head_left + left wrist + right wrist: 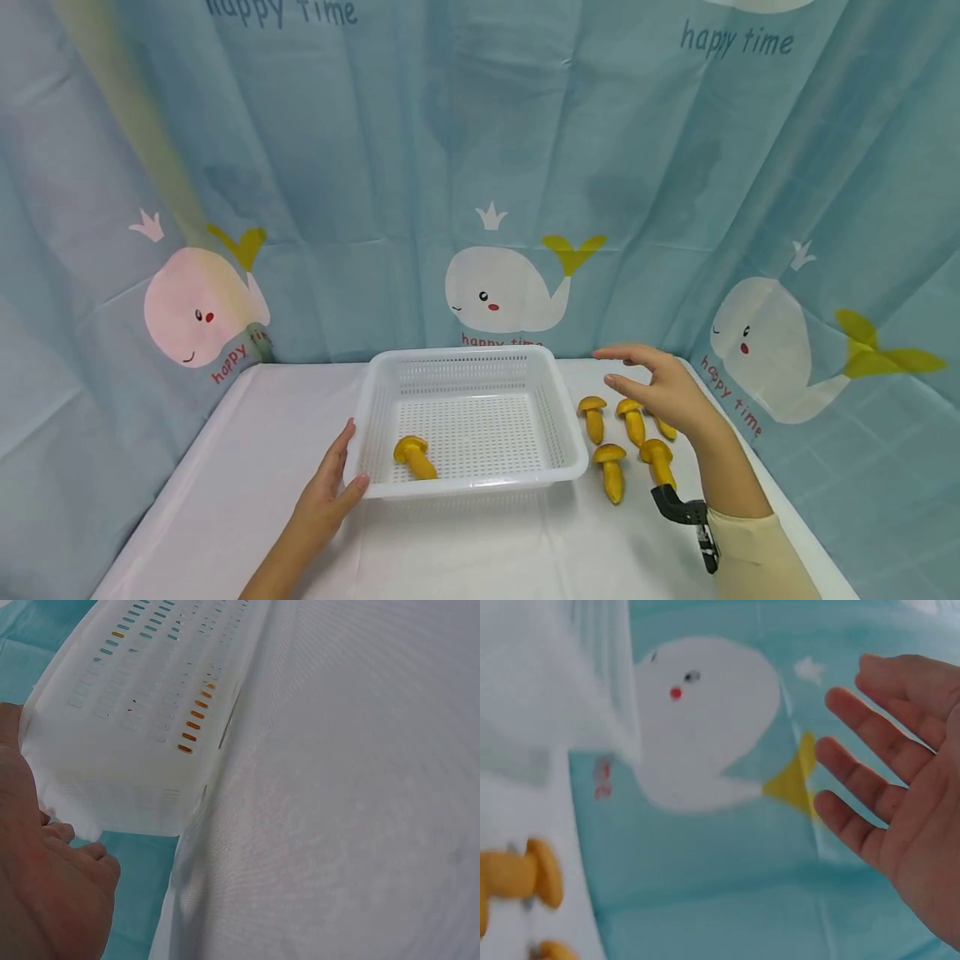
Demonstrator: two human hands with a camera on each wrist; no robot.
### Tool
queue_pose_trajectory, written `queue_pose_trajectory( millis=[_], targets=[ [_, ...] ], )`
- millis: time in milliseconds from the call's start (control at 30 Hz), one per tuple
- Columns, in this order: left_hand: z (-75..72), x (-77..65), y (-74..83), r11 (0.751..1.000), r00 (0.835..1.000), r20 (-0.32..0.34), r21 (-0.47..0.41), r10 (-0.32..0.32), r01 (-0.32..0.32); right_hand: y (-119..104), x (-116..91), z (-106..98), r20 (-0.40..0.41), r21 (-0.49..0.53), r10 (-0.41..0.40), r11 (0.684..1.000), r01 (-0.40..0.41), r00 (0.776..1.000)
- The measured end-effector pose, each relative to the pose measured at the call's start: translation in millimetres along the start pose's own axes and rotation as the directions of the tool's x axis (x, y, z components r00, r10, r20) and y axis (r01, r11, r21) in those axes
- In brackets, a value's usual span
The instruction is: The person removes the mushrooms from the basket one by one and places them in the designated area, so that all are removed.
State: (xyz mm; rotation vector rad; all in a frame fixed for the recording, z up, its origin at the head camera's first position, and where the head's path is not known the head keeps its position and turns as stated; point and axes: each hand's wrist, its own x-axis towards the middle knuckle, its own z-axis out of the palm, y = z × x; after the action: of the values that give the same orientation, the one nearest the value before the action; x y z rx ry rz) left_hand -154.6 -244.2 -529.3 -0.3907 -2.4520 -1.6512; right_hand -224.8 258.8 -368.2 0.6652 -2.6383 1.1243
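A white perforated plastic basket [480, 482] stands on the white-covered table, with one yellow-brown mushroom [415, 458] lying in its front left part. At the basket's front left corner, my left hand [327, 493] grips the side, thumb by the rim; the left wrist view shows its lower fingers curled beside the basket wall [112, 750]. My right hand [663, 387] is raised to the right of the basket, fingers spread and holding nothing. Below it lie several more mushrooms, among them a near one [611, 473] and a far one [592, 418]. Part of one is hidden behind the hand.
A blue curtain [360, 167] with whale prints hangs behind the table and along both sides. The white tablecloth [480, 550] spreads in front of the basket. A black strap-like mount [682, 508] sits at the right wrist.
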Motion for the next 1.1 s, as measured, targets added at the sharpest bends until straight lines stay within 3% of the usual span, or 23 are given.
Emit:
queue_pose_trajectory(
  millis=[267, 533, 633, 900, 1100],
  targets=[
    [-0.4, -0.8, 1.6, 1.000, 1.000, -0.005, 0.018, -0.020, 0.021, -44, 49, 20, 0.126, -0.018, -0.092, 0.995, 0.095, 0.988],
    [1.2, -0.1, 2.3, 0.999, 1.000, -0.008, 0.041, -0.011, 0.012, -60, 91, 53, 0.233, 0.009, -0.195, 0.980, 0.199, 0.953],
    [1.7, -0.6, 1.9, 0.999, 1.000, -0.013, 0.040, 0.008, -0.007, -64, 105, 66, 0.280, 0.027, -0.223, 0.974, 0.224, 0.934],
    [1.2, 0.0, 1.4, 1.000, 1.000, -0.012, 0.026, 0.012, -0.012, -74, 138, 104, 0.431, -0.006, -0.326, 0.931, 0.364, 0.841],
    [0.6, 0.1, 0.6, 1.000, 1.000, -0.002, 0.006, -0.016, 0.016, -77, 148, 132, 0.492, -0.056, -0.271, 0.938, 0.341, 0.827]
  ],
)
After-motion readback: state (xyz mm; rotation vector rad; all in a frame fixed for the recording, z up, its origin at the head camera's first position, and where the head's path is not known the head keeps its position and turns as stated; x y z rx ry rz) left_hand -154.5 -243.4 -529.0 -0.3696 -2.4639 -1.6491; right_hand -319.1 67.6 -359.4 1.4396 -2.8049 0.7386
